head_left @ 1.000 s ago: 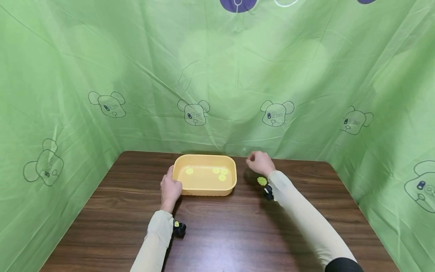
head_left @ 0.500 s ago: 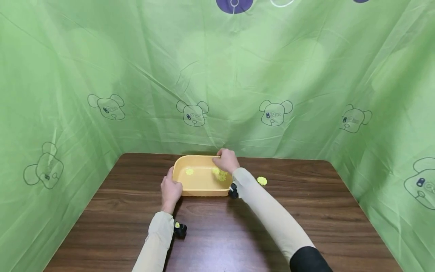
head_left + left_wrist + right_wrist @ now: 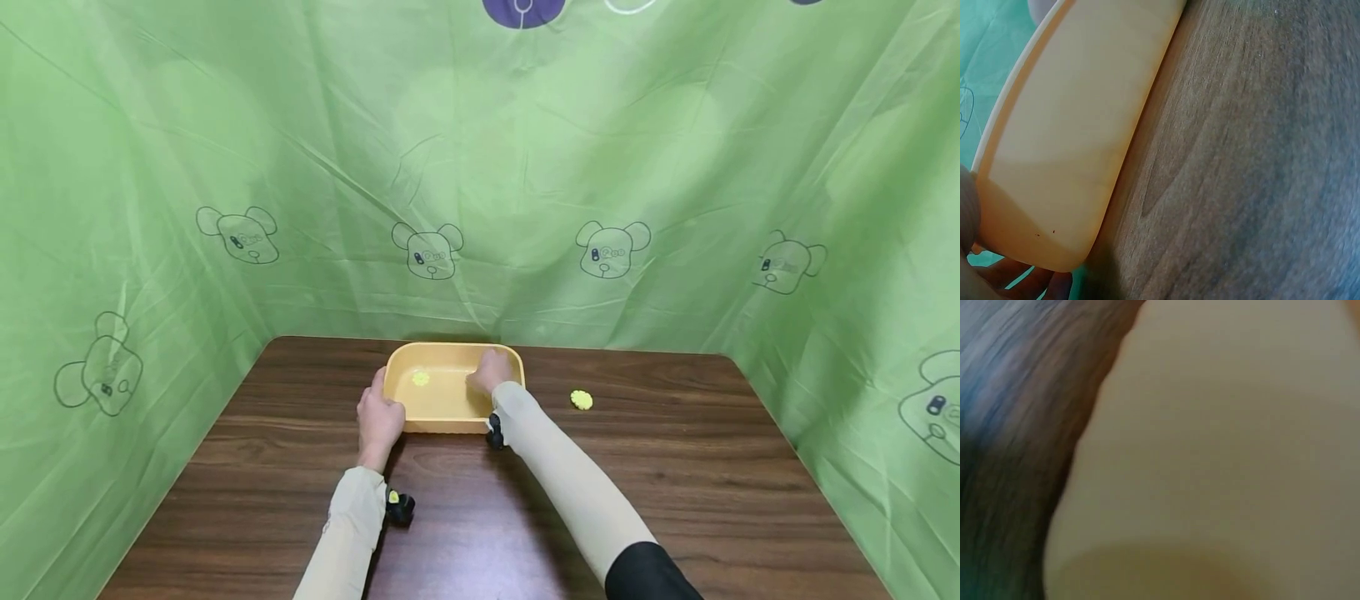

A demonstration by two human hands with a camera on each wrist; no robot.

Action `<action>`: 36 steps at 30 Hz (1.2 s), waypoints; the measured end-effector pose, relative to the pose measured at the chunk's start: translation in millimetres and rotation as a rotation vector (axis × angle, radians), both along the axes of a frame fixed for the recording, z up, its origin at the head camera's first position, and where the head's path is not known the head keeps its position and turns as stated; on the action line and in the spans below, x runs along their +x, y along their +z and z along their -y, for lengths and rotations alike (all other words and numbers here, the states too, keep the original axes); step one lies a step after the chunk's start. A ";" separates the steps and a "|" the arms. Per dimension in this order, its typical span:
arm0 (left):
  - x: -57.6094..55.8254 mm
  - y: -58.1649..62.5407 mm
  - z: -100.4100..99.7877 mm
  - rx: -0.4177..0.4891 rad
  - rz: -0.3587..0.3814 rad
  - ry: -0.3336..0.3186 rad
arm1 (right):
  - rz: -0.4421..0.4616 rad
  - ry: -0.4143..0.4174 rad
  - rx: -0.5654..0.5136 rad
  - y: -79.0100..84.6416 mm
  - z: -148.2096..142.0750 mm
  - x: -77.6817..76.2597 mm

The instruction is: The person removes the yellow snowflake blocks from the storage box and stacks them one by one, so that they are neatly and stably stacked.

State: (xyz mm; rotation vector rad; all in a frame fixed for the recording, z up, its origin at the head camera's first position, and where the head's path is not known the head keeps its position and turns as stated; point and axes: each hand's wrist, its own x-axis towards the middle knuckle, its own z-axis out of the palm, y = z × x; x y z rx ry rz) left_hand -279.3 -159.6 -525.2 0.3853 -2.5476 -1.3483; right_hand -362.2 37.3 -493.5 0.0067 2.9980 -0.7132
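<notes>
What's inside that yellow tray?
One yellow flower-shaped piece shows toward the left end of the tray, and the right hand reaches in; whatever lies beneath that hand is hidden.

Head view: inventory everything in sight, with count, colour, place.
Table: one, brown, foreground.
Curtain: count unclear, green, behind the table.
Bear drawings: six, dark outlines, on the curtain.
Purple shapes: two, cut off, curtain top.
Tub: one, pale orange, near the table's far edge.
Flower in tub: one visible, yellow, left half.
Loose flower: one, yellow, on table, right of tub.
Left hand: one, bare, gripping the tub's left end.
Right hand: one, bare, in or over the tub's right half.
Sleeves: two, mostly cream, below the hands.
Cameras: two, black, beside sleeves.
</notes>
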 end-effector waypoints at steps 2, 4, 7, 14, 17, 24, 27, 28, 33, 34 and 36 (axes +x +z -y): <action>0.2 0.4 -0.3 0.001 0.000 -0.001 | 0.009 -0.008 -0.002 -3.8 -0.6 -0.9; 0.3 0.3 -0.5 0.002 -0.002 0.000 | 0.016 -0.012 0.005 -8.3 -0.9 -2.3; 0.2 -0.5 -0.4 -0.004 -0.020 0.003 | 0.015 -0.018 0.006 -13.6 -2.1 -4.2; -0.4 -3.8 0.8 -0.020 -0.037 0.006 | 0.011 -0.009 0.019 -16.3 -5.4 -2.8; -0.5 -3.3 2.1 -0.015 -0.024 0.000 | 0.021 0.000 0.018 -15.7 -6.6 -2.4; 0.7 -0.1 2.4 -0.003 0.012 -0.010 | 0.025 0.004 0.023 -16.9 -6.9 -4.0; 1.1 1.0 2.2 -0.008 0.028 -0.019 | 0.022 0.006 0.023 -17.8 -6.7 -3.8; 1.0 1.2 2.2 -0.013 0.030 -0.020 | 0.021 0.007 0.024 -18.4 -6.7 -4.1; 0.2 1.2 2.9 -0.029 0.013 -0.025 | 0.012 0.005 0.011 -18.7 -5.9 -3.0; 0.1 1.0 3.0 -0.030 0.007 -0.024 | 0.009 0.008 0.010 -18.8 -5.6 -2.7; 0.1 0.1 3.4 -0.029 0.002 -0.024 | 0.009 0.008 0.005 -19.7 -5.2 -1.8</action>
